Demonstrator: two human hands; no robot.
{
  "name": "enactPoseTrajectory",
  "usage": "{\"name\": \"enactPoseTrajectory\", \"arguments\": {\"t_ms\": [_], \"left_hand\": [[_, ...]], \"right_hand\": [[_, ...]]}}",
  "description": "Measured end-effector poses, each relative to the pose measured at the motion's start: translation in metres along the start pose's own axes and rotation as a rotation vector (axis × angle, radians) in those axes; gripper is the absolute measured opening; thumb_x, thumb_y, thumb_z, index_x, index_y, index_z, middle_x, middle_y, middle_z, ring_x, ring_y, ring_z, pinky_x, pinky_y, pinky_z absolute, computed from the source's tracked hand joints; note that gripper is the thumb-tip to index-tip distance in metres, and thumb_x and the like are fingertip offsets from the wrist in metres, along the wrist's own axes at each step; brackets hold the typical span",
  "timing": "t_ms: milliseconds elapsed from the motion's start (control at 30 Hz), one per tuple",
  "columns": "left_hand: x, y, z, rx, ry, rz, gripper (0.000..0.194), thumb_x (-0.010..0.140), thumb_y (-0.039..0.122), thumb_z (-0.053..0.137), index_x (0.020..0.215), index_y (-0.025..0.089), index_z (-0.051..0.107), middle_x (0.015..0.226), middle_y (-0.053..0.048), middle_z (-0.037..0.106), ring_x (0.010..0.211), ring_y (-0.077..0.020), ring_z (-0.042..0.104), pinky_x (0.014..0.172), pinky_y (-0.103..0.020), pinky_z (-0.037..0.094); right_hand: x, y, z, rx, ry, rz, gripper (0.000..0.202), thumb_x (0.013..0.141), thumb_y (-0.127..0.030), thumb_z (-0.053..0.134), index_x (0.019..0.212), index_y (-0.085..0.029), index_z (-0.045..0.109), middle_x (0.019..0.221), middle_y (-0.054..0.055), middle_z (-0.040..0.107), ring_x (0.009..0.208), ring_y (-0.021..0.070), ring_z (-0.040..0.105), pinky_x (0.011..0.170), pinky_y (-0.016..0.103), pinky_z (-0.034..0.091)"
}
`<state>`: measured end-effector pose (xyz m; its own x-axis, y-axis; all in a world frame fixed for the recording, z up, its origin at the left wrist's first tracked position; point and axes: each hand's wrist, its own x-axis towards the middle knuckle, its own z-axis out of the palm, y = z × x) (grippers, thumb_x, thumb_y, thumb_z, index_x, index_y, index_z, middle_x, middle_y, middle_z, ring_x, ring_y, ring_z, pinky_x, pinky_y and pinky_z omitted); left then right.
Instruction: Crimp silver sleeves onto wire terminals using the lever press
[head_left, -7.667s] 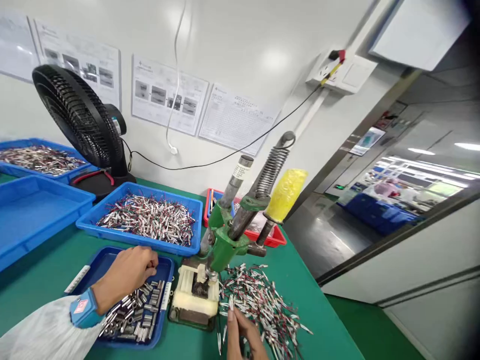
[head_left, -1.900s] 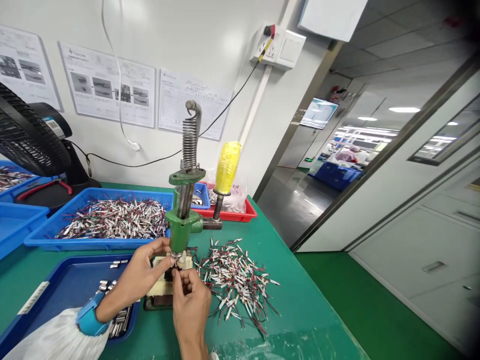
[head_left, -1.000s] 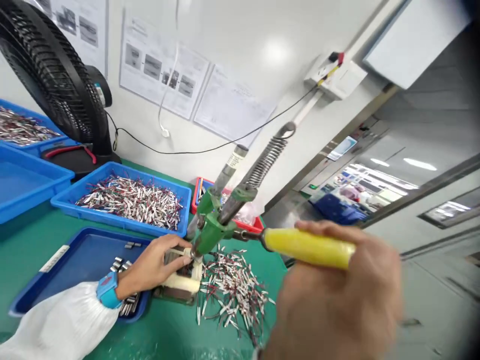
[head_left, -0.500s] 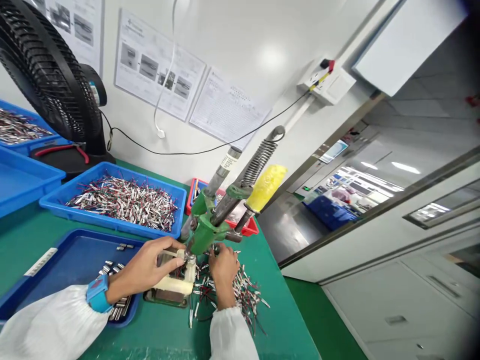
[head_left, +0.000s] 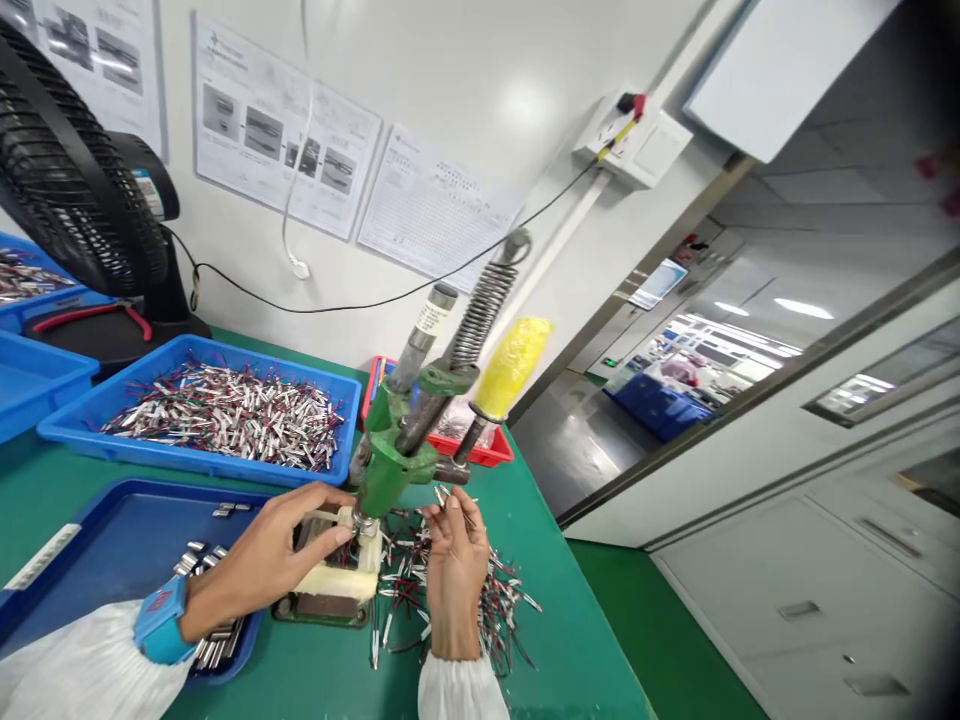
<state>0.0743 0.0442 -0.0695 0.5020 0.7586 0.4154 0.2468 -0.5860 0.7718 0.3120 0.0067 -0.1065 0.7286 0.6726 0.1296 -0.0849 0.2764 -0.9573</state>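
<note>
My left hand (head_left: 289, 545) reaches to the base of a green hand press (head_left: 397, 460). Its thumb and fingers are spread apart around the cream-coloured fixture (head_left: 341, 582), close under the press ram; the farthest fingertips are partly hidden. My right hand (head_left: 456, 550) is raised palm up just right of the press, thumb and fingertips pinched on a small silvery wired part (head_left: 441, 493). Below and around this hand lies a loose pile of wired parts (head_left: 499, 610) with red and black leads. The press has a yellow-wrapped handle (head_left: 514, 370) and a coil spring (head_left: 487, 310).
A dark blue tray (head_left: 142, 520) with short metal cylinders (head_left: 221, 645) lies under my left forearm. Behind it stands a blue bin (head_left: 202, 465) heaped with wired parts. A red bin (head_left: 491, 455) sits behind the press, and a black fan (head_left: 82, 190) at far left.
My right hand has turned palm up and lifted slightly from the pile, with a small wired part now showing at its fingertips. My left hand stays by the fixture. The view has shifted slightly.
</note>
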Motion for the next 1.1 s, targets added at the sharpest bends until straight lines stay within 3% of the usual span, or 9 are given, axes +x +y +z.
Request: {"name": "enactPoseTrajectory", "arguments": {"t_ms": [167,333,467,567,667,800,833,933,1100], "left_hand": [[0.002,0.001,0.002,-0.017,0.009,-0.031,0.034,0.092,0.047,0.067,0.115,0.022,0.072,0.121,-0.008,0.073,0.112,-0.0264,0.069,0.096,-0.031,0.054],[0.010,0.009,0.014,-0.220,-0.004,-0.151,0.037,0.091,0.054,0.065,0.088,0.018,0.074,0.109,-0.011,0.073,0.105,-0.0273,0.068,0.095,-0.036,0.053],[0.016,0.019,0.015,-0.416,-0.126,-0.186,0.044,0.087,0.060,0.067,0.087,0.016,0.072,0.107,-0.010,0.072,0.100,-0.0258,0.067,0.091,-0.036,0.055],[0.017,0.023,0.001,-0.404,-0.272,-0.137,0.044,0.088,0.059,0.067,0.094,0.017,0.076,0.112,-0.011,0.072,0.108,-0.0268,0.065,0.097,-0.037,0.052],[0.016,0.017,-0.028,-0.218,-0.265,-0.134,0.034,0.090,0.052,0.065,0.100,0.021,0.077,0.129,-0.012,0.067,0.126,-0.0299,0.059,0.104,-0.039,0.049],[0.010,-0.007,-0.078,0.317,0.197,-0.082,0.030,0.093,0.041,0.059,0.113,0.022,0.071,0.140,-0.013,0.060,0.134,-0.0324,0.052,0.112,-0.046,0.040],[0.007,-0.014,-0.088,0.407,0.198,-0.091,0.027,0.092,0.039,0.059,0.109,0.021,0.071,0.129,-0.012,0.067,0.124,-0.0314,0.059,0.106,-0.045,0.044],[-0.008,-0.031,-0.102,0.546,-0.020,-0.228,0.017,0.092,0.032,0.058,0.097,0.023,0.072,0.100,-0.006,0.074,0.092,-0.0260,0.068,0.081,-0.035,0.050],[-0.022,-0.042,-0.082,0.695,-0.204,-0.355,0.017,0.091,0.018,0.061,0.095,0.025,0.076,0.104,-0.006,0.075,0.102,-0.0291,0.069,0.083,-0.036,0.048]], "right_hand": [[0.002,-0.003,-0.002,0.210,0.016,0.084,0.060,0.066,-0.056,0.087,0.107,-0.016,0.068,0.088,0.004,0.071,0.074,0.0135,0.068,0.084,0.036,0.061],[0.000,-0.001,0.001,0.267,0.002,0.117,0.060,0.063,-0.055,0.090,0.103,-0.013,0.072,0.087,0.006,0.074,0.077,0.0157,0.070,0.085,0.036,0.061],[-0.005,0.001,0.002,0.252,-0.024,0.138,0.059,0.063,-0.054,0.090,0.102,-0.012,0.074,0.086,0.007,0.075,0.076,0.0168,0.072,0.082,0.034,0.062],[-0.008,0.002,0.001,0.235,-0.042,0.146,0.057,0.066,-0.052,0.089,0.103,-0.012,0.073,0.088,0.007,0.076,0.077,0.0171,0.073,0.081,0.032,0.061],[-0.009,0.004,0.000,0.142,-0.045,0.111,0.060,0.070,-0.055,0.085,0.109,-0.012,0.072,0.095,0.009,0.077,0.083,0.0196,0.074,0.084,0.033,0.061],[-0.008,0.006,0.001,0.059,-0.032,0.021,0.065,0.076,-0.060,0.080,0.119,-0.013,0.064,0.102,0.011,0.077,0.092,0.0226,0.076,0.089,0.037,0.061],[-0.008,0.006,0.002,0.052,-0.019,0.000,0.065,0.076,-0.061,0.079,0.117,-0.014,0.063,0.102,0.011,0.077,0.092,0.0228,0.076,0.089,0.036,0.061],[-0.008,0.005,0.003,-0.001,0.028,-0.082,0.059,0.077,-0.063,0.078,0.106,-0.014,0.061,0.097,0.012,0.077,0.088,0.0235,0.077,0.082,0.034,0.062],[-0.036,0.005,0.005,-0.230,0.097,-0.372,0.040,0.089,-0.052,0.072,0.099,-0.013,0.069,0.087,0.010,0.076,0.079,0.0204,0.076,0.074,0.027,0.061]]}}
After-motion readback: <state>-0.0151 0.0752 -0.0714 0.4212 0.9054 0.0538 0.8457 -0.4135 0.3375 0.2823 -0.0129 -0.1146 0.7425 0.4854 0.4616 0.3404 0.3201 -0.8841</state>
